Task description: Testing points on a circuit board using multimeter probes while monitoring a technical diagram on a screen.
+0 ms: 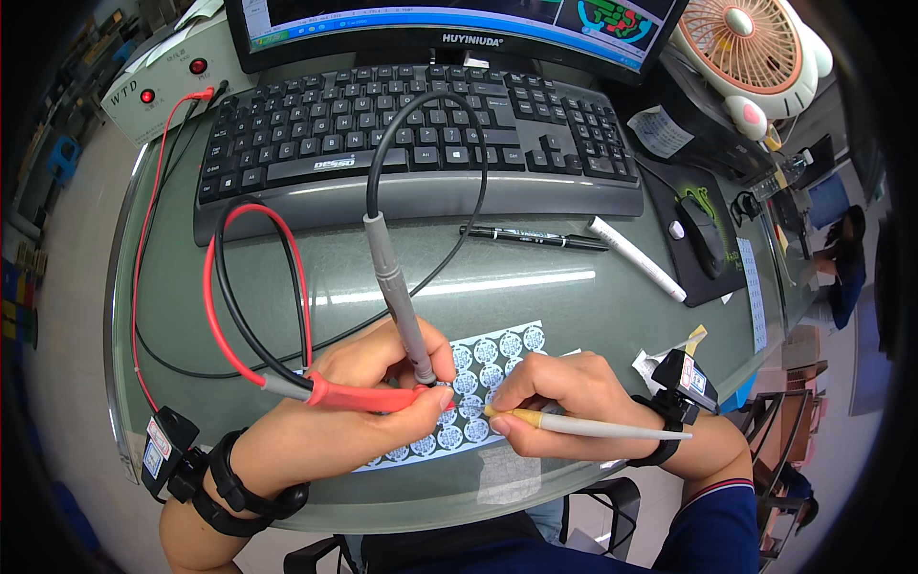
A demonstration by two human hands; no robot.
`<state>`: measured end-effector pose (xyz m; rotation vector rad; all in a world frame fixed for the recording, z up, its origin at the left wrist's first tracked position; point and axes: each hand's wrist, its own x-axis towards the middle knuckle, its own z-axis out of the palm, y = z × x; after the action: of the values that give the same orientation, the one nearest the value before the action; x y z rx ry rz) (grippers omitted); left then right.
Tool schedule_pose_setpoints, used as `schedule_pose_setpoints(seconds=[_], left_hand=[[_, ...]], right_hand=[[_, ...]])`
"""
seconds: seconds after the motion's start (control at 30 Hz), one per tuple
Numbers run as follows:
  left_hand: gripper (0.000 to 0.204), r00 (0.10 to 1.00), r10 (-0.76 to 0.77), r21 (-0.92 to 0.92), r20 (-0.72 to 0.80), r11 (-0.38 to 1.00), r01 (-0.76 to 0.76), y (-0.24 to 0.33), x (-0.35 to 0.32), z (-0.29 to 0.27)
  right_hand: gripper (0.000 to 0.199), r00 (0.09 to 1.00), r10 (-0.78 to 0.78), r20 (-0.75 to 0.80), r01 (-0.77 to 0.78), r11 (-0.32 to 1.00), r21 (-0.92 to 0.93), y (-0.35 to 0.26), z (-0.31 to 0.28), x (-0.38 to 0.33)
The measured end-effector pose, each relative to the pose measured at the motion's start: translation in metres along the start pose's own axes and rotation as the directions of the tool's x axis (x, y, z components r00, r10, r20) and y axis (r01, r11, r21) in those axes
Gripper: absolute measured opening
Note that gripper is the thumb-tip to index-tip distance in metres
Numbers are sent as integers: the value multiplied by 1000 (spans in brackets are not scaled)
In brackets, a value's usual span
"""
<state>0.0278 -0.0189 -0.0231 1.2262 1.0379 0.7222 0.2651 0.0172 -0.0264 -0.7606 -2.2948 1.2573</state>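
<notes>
My left hand [368,350] is closed around a grey test probe [387,273], which stands tilted above the sheet. The same hand grips a red-sleeved test lead clip [359,395], pointing toward the same spot. My right hand [569,387] pinches a slim white pen-like tool [602,428] with a yellowish front end, held low over the sheet. Under both hands lies a white sheet of round circuit boards [486,350] in rows. My fingers cover part of it, and the exact contact of the tips is hard to make out.
A black keyboard [411,143] stands behind, below a monitor [459,38]. A black marker [535,238] and white pen [638,260] lie nearby. A mouse [703,234] and fan [741,48] are right. Leads run from a test box [167,81] at left.
</notes>
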Motion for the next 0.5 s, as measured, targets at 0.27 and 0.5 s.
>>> schedule_pose_setpoints(seconds=[0.27,0.5], left_hand=[[19,1000,9,15,0,1000,-9,-2,1,1],[19,1000,25,30,-9,999,-24,-2,0,1]], right_hand=[[14,1000,-4,-10,4,1000,7,0,0,0],[14,1000,-15,-3,15,1000,-1,1,1,0]])
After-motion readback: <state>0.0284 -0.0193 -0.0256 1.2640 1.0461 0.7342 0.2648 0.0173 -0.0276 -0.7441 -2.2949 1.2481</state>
